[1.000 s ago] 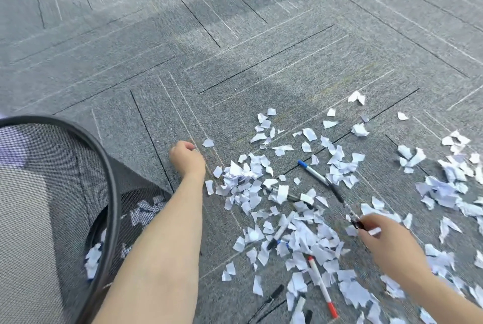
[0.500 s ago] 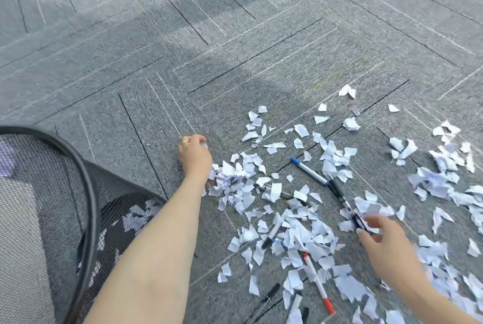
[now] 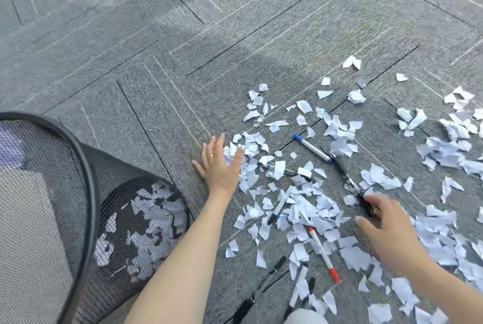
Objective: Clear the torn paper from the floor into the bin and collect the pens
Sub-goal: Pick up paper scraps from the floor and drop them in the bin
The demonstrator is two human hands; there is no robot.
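The left hand, a closed fist on the carpet a second ago, now lies flat with fingers spread at the left edge of the torn paper, beside the mesh bin that already holds scraps. The right hand has let go of the black pen and hovers open just over its near end. The blue-capped pen and red-tipped pen lie among the scraps.
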